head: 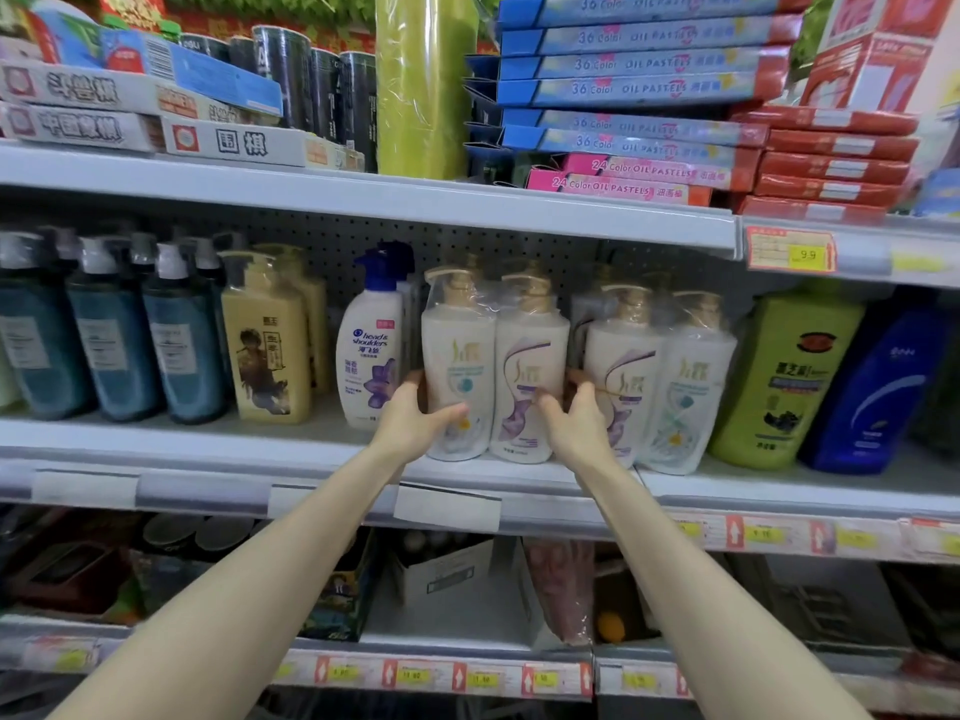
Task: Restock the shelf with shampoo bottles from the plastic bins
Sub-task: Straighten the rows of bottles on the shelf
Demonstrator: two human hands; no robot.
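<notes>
1. Both hands reach forward to the middle shelf (311, 444) and hold one twin pack of shampoo bottles (493, 356), two white pump bottles wrapped together in clear plastic.
2. The left hand (415, 420) grips the pack's left side. Its thumb lies across the front of the left bottle and its fingers curl round behind, out of sight.
3. The right hand (574, 426) grips the pack's right side. Its thumb presses on the front of the right bottle, and its fingers reach into the gap next to the neighbouring pack.
4. The twin pack stands upright near the shelf's front edge, with its base down at the shelf board. I cannot tell whether it rests there fully or is slightly raised.
5. Just to its right stands a second wrapped pair (660, 376) of the same white bottles, then a green bottle (779, 376) and a dark blue bottle (872, 392).
6. Just to its left stands a white Head & Shoulders bottle (369, 350) with a blue pump. Further left come a yellow bottle (265, 350) and a row of teal bottles (119, 345).
7. The shelf above carries stacked oil pastel boxes (639, 65) in blue and pink, and board game boxes (130, 127) on the left.
8. A price tag (789, 249) reading 9.9 hangs on the upper shelf's edge at the right.
9. Below, a lower shelf holds a cardboard box (441, 569) and blurred goods.
</notes>
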